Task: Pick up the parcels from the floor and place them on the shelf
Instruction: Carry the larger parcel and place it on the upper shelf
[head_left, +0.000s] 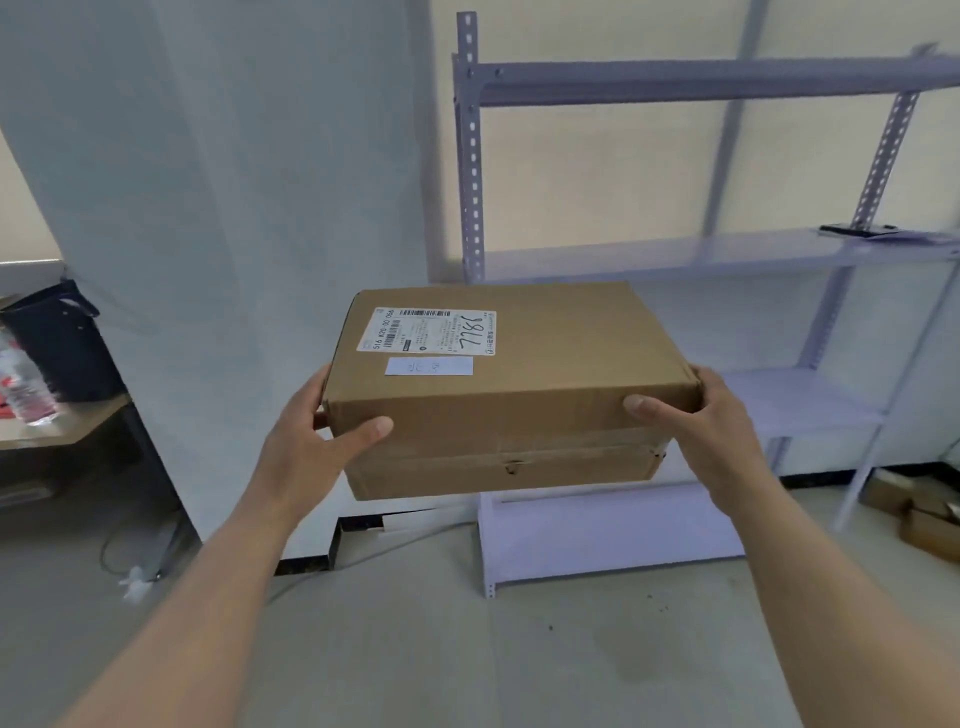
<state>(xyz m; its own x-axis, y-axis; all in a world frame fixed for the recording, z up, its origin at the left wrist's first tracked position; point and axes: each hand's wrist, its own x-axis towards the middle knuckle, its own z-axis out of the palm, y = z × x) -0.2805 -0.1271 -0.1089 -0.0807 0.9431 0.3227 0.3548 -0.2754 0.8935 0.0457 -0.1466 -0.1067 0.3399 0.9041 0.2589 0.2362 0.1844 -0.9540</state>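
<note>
Head view is showing both hands, left (306, 441) and right (711, 421), clamping a box (498, 395) by its ends, carrying it in the air before the shelf (727, 254); next, it is needing lifting onto a tier.

Parcel (511, 384) held between both hands, before shelf (727, 254).

Soft even light; motion blur, wide-angle bending at edges

Two bare forearms reach in from the lower edge, no sleeves, watch or bracelet on them. The left hand (306, 447) and right hand (711, 431) are ungloved, with short nails and no rings.
</note>
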